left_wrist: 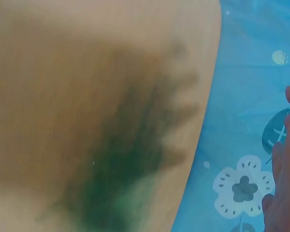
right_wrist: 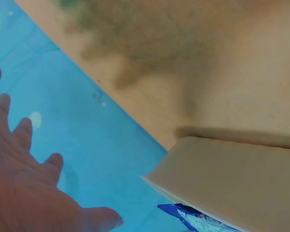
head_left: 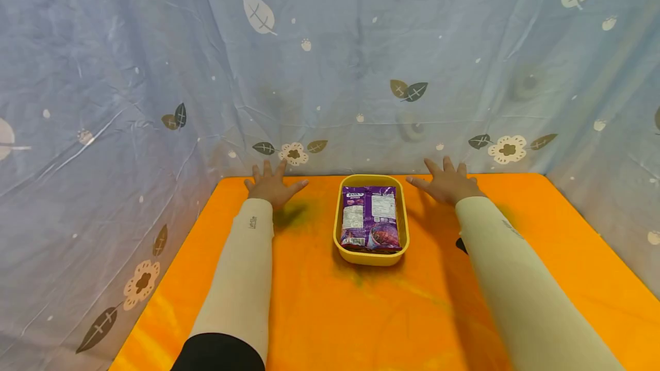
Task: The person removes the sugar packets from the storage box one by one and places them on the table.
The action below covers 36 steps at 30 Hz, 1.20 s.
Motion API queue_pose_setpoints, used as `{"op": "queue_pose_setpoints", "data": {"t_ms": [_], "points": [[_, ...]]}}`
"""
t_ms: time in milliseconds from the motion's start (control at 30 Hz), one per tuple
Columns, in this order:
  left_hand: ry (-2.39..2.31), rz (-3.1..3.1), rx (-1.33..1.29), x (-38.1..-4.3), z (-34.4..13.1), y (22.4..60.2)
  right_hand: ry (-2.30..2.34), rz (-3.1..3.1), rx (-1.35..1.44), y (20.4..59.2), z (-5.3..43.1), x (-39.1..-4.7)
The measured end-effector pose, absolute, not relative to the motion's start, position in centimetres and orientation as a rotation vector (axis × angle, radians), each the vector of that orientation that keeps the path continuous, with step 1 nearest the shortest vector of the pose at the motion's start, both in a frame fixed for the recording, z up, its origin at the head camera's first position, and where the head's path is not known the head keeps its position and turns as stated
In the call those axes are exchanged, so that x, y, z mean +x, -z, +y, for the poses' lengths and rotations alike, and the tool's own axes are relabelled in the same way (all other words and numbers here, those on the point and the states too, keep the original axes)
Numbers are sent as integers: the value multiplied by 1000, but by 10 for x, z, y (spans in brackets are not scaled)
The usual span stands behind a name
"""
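One left hand (head_left: pixel 269 189), one right hand (head_left: pixel 448 183), one yellow tub (head_left: pixel 370 258).
Hands flank tub near table's (head_left: pixel 330 314) far edge, both grips spread; purple packaging (head_left: pixel 373 219) inside, packet count unclear.

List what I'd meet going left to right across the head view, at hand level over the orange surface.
Left hand → yellow tub with purple packaging inside → right hand.
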State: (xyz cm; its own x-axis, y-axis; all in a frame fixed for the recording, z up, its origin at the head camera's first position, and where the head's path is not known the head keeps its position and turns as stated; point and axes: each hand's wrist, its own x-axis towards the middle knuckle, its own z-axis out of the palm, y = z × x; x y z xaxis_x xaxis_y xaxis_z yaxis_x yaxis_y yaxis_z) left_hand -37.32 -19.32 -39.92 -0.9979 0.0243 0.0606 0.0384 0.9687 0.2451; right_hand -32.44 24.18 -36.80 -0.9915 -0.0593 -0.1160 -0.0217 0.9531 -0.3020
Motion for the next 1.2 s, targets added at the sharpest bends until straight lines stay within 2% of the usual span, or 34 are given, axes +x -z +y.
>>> {"op": "queue_pose_setpoints", "data": {"t_ms": [200,433,767,1033,1200], "points": [[588,-3028,-68,-380,-180,407,530,2908,-60,369,245,-327],[1325,-2925,-138,-368,-149,398,574,2891,-64,372,248,-328],[2029,-2726,-218,-346,-113,413,559,2881,-124,379,250,-328],[2407,-2563,-297,-336,-97,431,927,2757,-188,377,245,-323],[2454,-2543,-364,-328,-94,438,1109,2650,-226,381,237,-314]]}}
